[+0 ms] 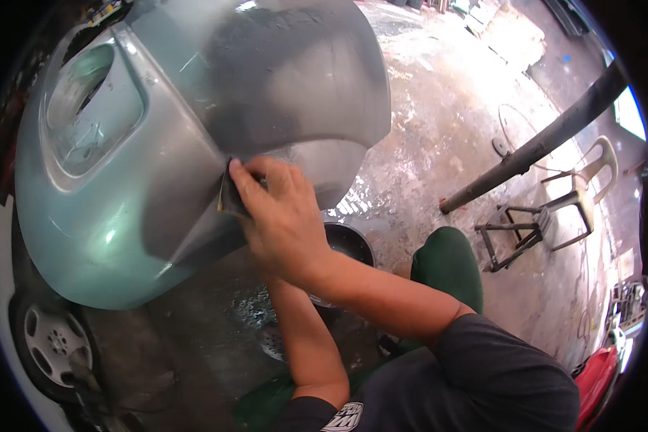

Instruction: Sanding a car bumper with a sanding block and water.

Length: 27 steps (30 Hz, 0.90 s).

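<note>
One bumper cover was recorded as the largest item; it was silvery green, with broad grey patches and a single round opening set in a recess on its left side. To the right of the bumper cover, well apart from it, one dark post stood at a slant in the view, a lean that the wide lens may exaggerate. Farther right of the bumper cover was one pale plastic armchair. Low and left of the bumper cover, one multi-spoke wheel was noted. One stool frame stood right of the bumper cover, between the post and the armchair. Just beyond the bumper cover's lower right edge sat one round bucket, partly hidden by the arm, presumably kept there for easy reach.

Two forearms extended to the bumper cover. The right hand was at its central crease, thumb and fingers pinching one abrasive sheet. The left hand was concealed behind the right; whether its fingers gripped anything could not be determined. The dark sheet rested against the crease of the bumper cover, bent under the fingers, in the inspector's judgement to fit the narrow ridge.
</note>
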Each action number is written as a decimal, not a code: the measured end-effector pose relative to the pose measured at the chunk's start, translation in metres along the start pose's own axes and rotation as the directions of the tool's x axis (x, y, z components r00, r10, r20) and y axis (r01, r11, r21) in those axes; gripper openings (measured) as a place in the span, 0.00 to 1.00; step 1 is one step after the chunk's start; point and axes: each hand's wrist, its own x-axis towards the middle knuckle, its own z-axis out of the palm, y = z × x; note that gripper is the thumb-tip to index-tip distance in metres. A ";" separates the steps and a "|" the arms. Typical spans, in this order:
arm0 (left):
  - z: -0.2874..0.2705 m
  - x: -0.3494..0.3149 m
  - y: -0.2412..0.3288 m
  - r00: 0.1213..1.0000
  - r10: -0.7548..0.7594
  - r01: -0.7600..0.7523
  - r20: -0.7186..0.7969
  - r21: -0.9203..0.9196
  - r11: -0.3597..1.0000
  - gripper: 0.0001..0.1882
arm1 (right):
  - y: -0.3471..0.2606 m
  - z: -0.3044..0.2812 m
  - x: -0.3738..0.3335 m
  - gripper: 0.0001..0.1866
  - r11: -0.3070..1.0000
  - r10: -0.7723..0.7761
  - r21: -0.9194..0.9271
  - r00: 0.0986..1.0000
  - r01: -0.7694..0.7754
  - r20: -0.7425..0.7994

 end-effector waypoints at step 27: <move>0.002 -0.009 -0.005 0.992 -0.111 0.113 0.058 -0.022 0.993 0.46 | -0.030 -0.007 0.075 0.09 0.872 0.280 0.409 0.959 -0.269 0.034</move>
